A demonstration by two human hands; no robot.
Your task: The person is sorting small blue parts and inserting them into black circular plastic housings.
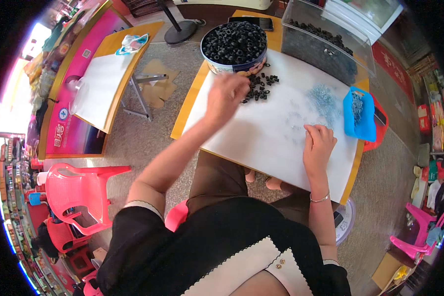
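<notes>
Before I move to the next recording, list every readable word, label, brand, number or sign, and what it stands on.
Wording is not copied out here; only its places are given.
Pink panel at left: white characters, a round logo and a small square code.
Red panel at upper right: characters, blurred.
Round tub of black pieces: print on its side, too small to read.
Shelf goods at far left: too small and blurred.

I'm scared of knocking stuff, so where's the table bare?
Bare: the near edge between the left forearm and right hand, and the strip below the blue tray. Crowded: farther back, with the tin, black pieces, bluish pieces and clear bin.
</notes>
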